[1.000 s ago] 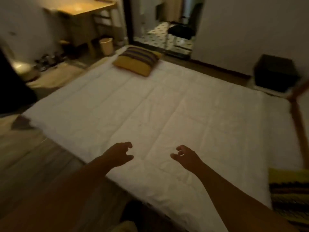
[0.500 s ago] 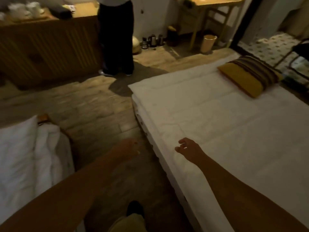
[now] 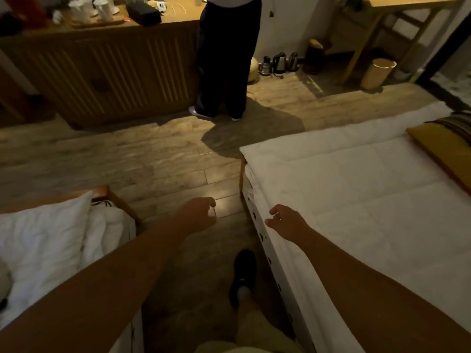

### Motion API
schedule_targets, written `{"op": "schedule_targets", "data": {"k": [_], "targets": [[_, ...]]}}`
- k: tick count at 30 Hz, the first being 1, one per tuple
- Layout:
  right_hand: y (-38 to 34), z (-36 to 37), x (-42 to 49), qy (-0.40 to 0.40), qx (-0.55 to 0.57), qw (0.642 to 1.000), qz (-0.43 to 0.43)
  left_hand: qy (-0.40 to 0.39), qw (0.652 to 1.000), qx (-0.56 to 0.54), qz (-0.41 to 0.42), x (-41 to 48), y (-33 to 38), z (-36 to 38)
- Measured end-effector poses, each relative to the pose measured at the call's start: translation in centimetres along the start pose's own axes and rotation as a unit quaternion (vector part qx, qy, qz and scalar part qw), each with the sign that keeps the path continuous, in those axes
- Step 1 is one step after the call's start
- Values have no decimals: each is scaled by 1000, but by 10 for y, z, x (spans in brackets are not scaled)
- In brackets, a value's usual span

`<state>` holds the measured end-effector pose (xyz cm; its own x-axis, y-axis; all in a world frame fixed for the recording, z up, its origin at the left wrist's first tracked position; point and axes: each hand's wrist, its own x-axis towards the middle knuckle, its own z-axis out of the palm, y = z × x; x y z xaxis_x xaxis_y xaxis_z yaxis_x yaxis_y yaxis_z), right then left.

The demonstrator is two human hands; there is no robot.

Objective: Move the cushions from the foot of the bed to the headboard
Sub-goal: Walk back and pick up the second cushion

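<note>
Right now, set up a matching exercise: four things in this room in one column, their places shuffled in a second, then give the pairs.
Things:
1. striped cushion
2. kettles
3. white cups
4. round bin

Places:
A. on the wooden sideboard, top left
B. on the white bed at the right edge
C. on the floor against the wall, right of the standing person
D. on the floor beside the wooden desk's leg

Pairs: 1-B, 2-C, 3-A, 4-D

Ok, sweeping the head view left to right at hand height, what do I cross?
White pillow on the left bed → left hand over the wooden floor → right hand at the edge of the white bed → yellow striped cushion at the far right edge, further back.
</note>
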<state>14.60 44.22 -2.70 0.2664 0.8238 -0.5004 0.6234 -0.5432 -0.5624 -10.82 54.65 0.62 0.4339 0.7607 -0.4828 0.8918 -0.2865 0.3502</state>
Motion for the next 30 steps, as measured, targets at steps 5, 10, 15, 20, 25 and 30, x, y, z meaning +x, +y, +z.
{"op": "schedule_targets", "data": {"k": [5,10,15,20,25,30], "targets": [[-28,-16,112,-12,9,1000,6,4,1000,11,-9,99,-11,-48],[-62,-41,201,-30,11,999,27,-14,999,24,-36,185,-13,-97],[-100,-81,273,-17,7,999,30,-12,999,47,2,274,-3,-152],[-127,-120,345,-1,25,999,41,-25,995,85,53,374,6,-200],[-148,-143,421,50,81,989,112,-54,987,101,110,486,7,-249],[-180,-159,485,94,130,969,186,-89,965,147,199,587,20,-293]]}}
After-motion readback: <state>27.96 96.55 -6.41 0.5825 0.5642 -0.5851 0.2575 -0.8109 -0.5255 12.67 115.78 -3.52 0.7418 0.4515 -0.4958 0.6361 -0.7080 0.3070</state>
